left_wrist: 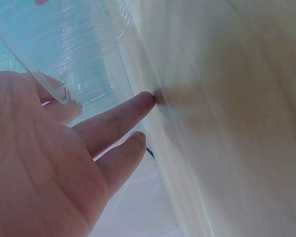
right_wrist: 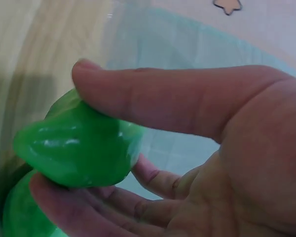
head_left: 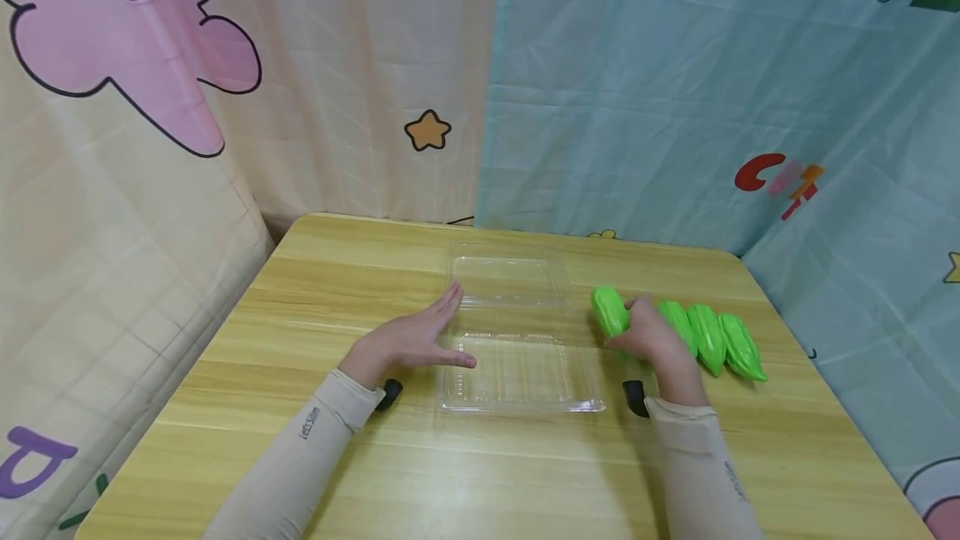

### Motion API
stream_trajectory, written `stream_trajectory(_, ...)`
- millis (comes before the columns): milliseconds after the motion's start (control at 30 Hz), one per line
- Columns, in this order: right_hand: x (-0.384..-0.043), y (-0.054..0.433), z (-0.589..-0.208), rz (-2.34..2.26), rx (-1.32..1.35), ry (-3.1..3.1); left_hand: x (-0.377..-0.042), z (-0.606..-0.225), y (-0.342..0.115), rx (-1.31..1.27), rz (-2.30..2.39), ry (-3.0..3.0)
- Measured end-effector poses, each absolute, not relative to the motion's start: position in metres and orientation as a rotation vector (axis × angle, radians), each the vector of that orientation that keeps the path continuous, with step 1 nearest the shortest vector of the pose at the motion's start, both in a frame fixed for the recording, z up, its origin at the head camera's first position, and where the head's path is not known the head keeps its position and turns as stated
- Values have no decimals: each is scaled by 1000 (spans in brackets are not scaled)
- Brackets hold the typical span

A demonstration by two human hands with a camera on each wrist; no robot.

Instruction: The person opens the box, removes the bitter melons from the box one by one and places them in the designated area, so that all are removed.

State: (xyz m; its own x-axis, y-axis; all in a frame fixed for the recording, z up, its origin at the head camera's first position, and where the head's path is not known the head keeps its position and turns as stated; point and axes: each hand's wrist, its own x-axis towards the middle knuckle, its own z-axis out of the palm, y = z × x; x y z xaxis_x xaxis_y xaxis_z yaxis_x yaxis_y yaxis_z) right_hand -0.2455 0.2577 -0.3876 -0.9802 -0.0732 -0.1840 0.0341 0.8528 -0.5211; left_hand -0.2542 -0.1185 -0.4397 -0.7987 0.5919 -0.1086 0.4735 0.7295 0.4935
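A clear plastic clamshell box lies open on the table, its lid (head_left: 510,277) at the back and its ridged tray (head_left: 517,373) nearer. My left hand (head_left: 412,340) is at the box's left side with fingers and thumb spread; in the left wrist view the fingers (left_wrist: 116,123) extend beside the clear plastic edge (left_wrist: 44,84). To the right of the box, my right hand (head_left: 656,340) pinches a glossy green ridged piece (head_left: 609,312) with a pointed end. The right wrist view shows the thumb on one side of this green piece (right_wrist: 79,148) and fingers on the other.
Three similar green pieces (head_left: 707,338) lie side by side to the right of my right hand. The wooden table (head_left: 480,473) has rounded far corners, with printed curtains (head_left: 615,107) behind and at both sides. Black wrist mounts (head_left: 636,398) show beneath the hands.
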Motion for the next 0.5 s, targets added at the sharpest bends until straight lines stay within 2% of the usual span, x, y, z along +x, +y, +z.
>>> stream_trajectory(500, -252, 248, -408, -526, 153, 2972, -254, -439, -118, 844, 648, 2676)
